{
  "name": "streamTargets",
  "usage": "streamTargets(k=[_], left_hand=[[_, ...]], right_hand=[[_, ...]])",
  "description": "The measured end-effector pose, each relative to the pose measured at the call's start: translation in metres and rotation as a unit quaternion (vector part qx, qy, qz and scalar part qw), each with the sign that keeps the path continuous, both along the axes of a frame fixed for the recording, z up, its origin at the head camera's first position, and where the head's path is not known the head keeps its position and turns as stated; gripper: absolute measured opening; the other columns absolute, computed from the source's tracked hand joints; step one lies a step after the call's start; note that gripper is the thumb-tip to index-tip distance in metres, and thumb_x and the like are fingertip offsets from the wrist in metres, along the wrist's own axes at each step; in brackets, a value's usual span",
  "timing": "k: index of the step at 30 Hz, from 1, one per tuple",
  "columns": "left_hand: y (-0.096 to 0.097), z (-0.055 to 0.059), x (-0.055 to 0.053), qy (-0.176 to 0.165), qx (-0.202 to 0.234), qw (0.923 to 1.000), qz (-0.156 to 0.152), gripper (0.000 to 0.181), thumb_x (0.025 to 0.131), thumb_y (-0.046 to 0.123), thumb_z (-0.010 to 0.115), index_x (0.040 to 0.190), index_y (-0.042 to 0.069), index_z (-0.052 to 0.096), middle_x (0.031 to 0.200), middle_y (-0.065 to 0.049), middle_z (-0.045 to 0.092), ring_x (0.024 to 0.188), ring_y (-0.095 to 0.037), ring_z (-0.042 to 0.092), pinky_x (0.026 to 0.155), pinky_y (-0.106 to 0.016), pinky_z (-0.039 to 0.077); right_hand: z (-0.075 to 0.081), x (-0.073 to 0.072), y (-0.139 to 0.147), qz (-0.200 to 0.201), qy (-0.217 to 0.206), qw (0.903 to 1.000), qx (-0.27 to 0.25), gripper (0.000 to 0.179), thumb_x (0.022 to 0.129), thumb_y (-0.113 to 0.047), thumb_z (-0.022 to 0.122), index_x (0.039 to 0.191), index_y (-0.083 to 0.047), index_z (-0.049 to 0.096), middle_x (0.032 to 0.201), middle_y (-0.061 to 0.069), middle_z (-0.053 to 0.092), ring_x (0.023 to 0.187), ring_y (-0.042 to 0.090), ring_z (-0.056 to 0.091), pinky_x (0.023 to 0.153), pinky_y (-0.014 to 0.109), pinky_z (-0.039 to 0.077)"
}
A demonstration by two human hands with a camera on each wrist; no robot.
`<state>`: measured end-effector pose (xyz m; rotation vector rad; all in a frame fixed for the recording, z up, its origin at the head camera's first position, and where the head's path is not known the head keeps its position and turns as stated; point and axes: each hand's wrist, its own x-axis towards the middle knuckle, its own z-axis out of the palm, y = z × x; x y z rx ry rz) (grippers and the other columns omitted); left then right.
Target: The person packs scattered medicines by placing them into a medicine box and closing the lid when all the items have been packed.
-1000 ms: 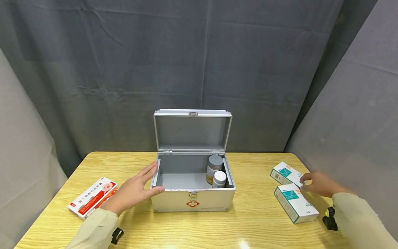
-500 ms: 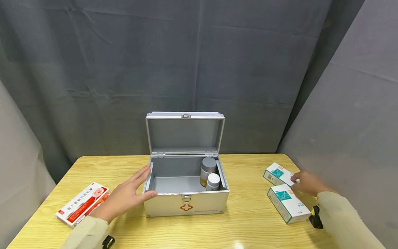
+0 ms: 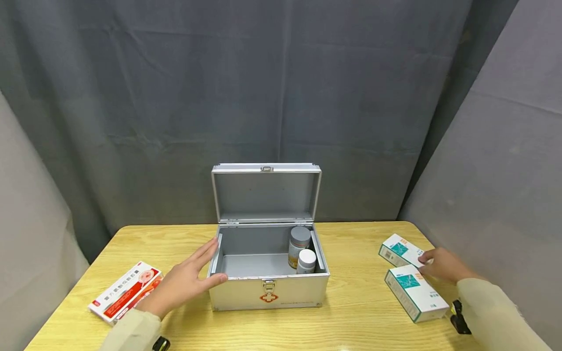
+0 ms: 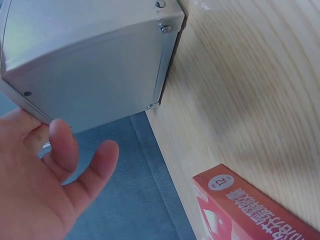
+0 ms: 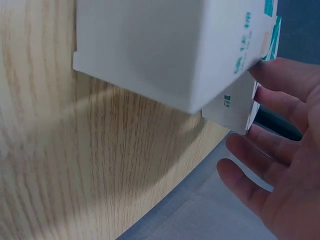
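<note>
A silver first-aid case (image 3: 237, 294) stands with its lid up in the middle of the table. My left hand (image 3: 184, 282) rests at its left rim, fingers extended and thumb reaching over the front edge. Inside, at the right end, are a grey-capped bottle (image 3: 299, 240) and a smaller white-capped bottle (image 3: 307, 261). On the right, my right hand (image 3: 445, 265) pinches the near end of the farther white-and-green medicine box (image 3: 397, 249). The nearer medicine box (image 3: 419, 295) lies just in front and hides part of that grip in the right wrist view, where the lower fingers hang loosely curled.
A red-and-white medicine box (image 3: 127, 292) lies at the left, beside my left forearm. Grey cloth (image 3: 175, 146) hangs behind the wooden table (image 3: 342, 312) and along both sides. The raised lid (image 3: 266, 195) stands at the back of the case.
The head view has shifted slightly. Both hands stay where they were, the left at the case rim and the right at the farther medicine box.
</note>
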<state>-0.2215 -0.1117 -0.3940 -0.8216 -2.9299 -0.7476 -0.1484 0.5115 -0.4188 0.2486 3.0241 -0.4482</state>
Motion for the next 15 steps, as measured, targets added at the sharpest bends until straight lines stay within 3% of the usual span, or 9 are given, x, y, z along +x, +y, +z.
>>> streamTargets(k=[6, 15], left_hand=[[-0.004, -0.006, 0.001, 0.000, 0.004, 0.9999, 0.011, 0.086, 0.088, 0.066, 0.059, 0.158, 0.024, 0.029, 0.166, 0.004, 0.025, 0.133, -0.042, 0.053, 0.100, -0.062, 0.047], [0.001, -0.005, 0.000, -0.008, 0.010, 0.9998, 0.015, 0.088, 0.087, 0.069, 0.057, 0.157, 0.025, 0.028, 0.166, 0.011, 0.022, 0.137, -0.038, 0.050, 0.106, -0.060, 0.044]], right_hand=[[-0.006, -0.005, 0.001, 0.036, 0.016, 0.9992, 0.003, 0.028, 0.078, -0.018, 0.076, 0.096, 0.001, 0.069, 0.094, 0.019, 0.070, 0.078, 0.020, 0.051, 0.066, 0.032, 0.042], [-0.019, -0.009, 0.008, 0.003, -0.007, 0.9998, -0.021, 0.031, 0.080, -0.021, 0.077, 0.096, 0.000, 0.060, 0.092, 0.018, 0.065, 0.078, 0.022, 0.052, 0.065, 0.032, 0.042]])
